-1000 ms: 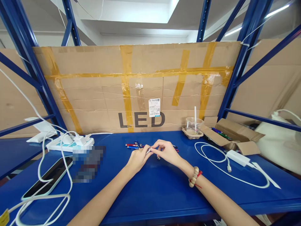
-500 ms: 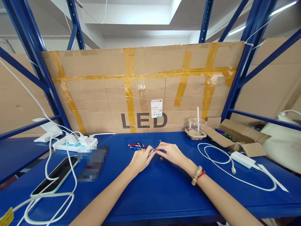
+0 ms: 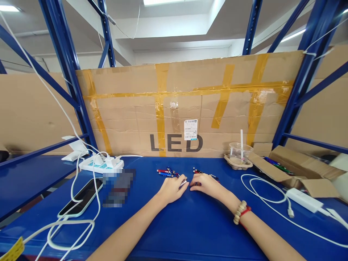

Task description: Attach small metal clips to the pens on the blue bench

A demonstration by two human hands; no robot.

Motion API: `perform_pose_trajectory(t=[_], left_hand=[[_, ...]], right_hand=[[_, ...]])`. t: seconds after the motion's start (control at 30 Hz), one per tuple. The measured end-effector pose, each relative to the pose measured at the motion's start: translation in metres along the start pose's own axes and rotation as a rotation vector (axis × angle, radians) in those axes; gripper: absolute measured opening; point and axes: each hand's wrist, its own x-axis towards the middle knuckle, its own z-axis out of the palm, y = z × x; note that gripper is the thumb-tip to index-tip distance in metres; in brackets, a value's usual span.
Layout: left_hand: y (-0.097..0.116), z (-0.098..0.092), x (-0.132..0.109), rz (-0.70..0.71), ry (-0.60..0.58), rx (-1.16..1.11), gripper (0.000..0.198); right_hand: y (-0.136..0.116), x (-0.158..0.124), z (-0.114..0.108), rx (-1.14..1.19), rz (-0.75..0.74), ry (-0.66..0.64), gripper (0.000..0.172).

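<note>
My left hand (image 3: pixel 172 188) rests on the blue shelf top (image 3: pixel 190 224) with its fingers curled around a small silvery pen part (image 3: pixel 183 182). Just to its right, my right hand (image 3: pixel 206 182) lies knuckles up, fingers bent down over something small and dark that I cannot make out. A bead bracelet (image 3: pixel 240 213) circles the right wrist. Several red and blue pens (image 3: pixel 167 172) lie in a loose heap just beyond the left hand, and a few more pens (image 3: pixel 198 170) lie beyond the right hand.
A taped cardboard sheet marked LED (image 3: pixel 187 108) closes the back. At left are a white power strip (image 3: pixel 101 165), a phone (image 3: pixel 81 197) and looping white cables (image 3: pixel 67 232). At right stand a plastic cup in a pulp tray (image 3: pixel 238 155), an open carton of pens (image 3: pixel 293 170) and a white charger with cable (image 3: pixel 301 198).
The camera has tilted up and swung left, so everything sits lower and further right. Both hands have sunk from a raised pinch over the pen part down onto the shelf top.
</note>
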Motion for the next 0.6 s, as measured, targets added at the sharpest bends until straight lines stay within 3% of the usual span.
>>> perform_pose_trajectory(t=[0.4,0.6], left_hand=[[0.0015,0.0011,-0.001,0.096,-0.06,0.006,0.027],[-0.0021,0.0028,-0.0006,0.1,-0.093,0.008,0.027]], right_hand=[[-0.0024,0.0005,0.0025,0.033,0.002,0.015,0.017],[-0.007,0.0006,0.0022,0.074,0.074,0.034,0.018]])
